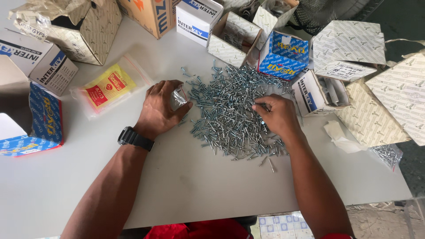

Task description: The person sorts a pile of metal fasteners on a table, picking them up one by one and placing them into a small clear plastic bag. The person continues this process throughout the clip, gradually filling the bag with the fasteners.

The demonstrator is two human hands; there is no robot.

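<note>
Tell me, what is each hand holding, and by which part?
Left hand grips a small clear plastic bag at its side. Right hand pinches screws from the pile; exact grip hidden.

Table: white tabletop (199,186), matte, scuffed, fills most of the view; near edge runs across the bottom right.
Floor: patterned tile (279,225) under the near edge; rough grey concrete (380,221) at lower right.
Upper right: dark ground (394,13) beyond the table.
Light: even, diffuse daylight; shadows soft and short.
</note>
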